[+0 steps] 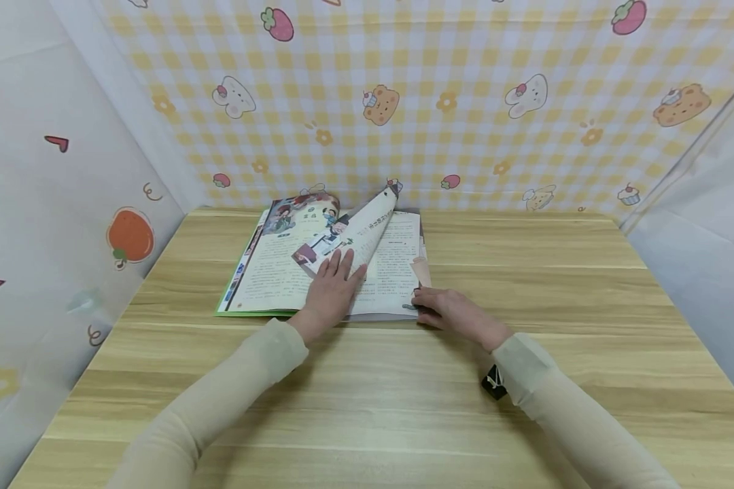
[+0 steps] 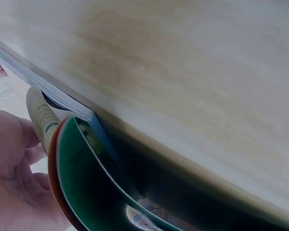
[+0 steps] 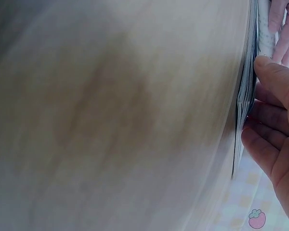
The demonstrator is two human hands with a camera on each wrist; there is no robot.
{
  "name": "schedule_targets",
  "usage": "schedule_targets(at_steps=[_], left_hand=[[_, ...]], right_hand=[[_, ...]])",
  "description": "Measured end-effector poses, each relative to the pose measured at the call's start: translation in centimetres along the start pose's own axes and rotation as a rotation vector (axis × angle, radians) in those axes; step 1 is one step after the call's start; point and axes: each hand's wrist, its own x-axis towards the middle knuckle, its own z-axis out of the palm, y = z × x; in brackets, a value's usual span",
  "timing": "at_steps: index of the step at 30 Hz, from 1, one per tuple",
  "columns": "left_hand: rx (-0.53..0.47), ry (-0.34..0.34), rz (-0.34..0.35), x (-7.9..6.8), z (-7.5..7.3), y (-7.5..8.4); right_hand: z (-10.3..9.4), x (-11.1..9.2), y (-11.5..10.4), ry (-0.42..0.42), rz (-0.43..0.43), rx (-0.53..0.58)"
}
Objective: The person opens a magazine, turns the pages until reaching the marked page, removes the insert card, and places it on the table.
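An open magazine (image 1: 397, 272) with printed text and colour pictures lies on the table, one page (image 1: 367, 227) lifted and curling over to the left. My left hand (image 1: 332, 291) rests on that page with its fingers spread and nearly straight. At the lower right corner my right hand (image 1: 455, 312) holds the magazine's edge. In the right wrist view the thumb of the right hand (image 3: 279, 120) is on the upper side, and its other fingers bend against the stacked page edges. Curved green-backed sheets (image 2: 94, 178) stand close to the left hand (image 2: 14, 178) in the left wrist view.
The wooden table (image 1: 367, 407) reaches back to a yellow checked cloth (image 1: 440, 149) with cartoon prints. White cloth (image 1: 55, 224) hangs at the left side, and more hangs at the right. A small black object (image 1: 494, 384) is by the right wrist.
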Motion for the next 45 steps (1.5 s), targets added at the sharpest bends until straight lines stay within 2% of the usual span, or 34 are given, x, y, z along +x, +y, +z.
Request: schedule_targets(at_steps=[12,22,30,37,45], left_hand=[[-0.12,-0.051,-0.087,-0.9,0.8,-1.6],[-0.174,-0.105,-0.148,-1.5,0.5,-3.0],[-0.198,-0.14,-0.185,-2.2,1.1,-3.8],[-0.22,-0.127,-0.21,-2.4,1.6,-3.9],[-0.226,-0.119,-0.209,-2.3,1.8,-3.8]], right_hand=[[-0.3,0.0,-0.2,-0.011,0.01,0.014],[-0.1,-0.1,0.0,-0.001,0.013,0.003],[0.1,-0.1,0.2,0.02,-0.016,0.004],[0.4,-0.1,0.4,0.051,-0.05,-0.006],[0.2,0.0,0.4,0.014,-0.004,0.012]])
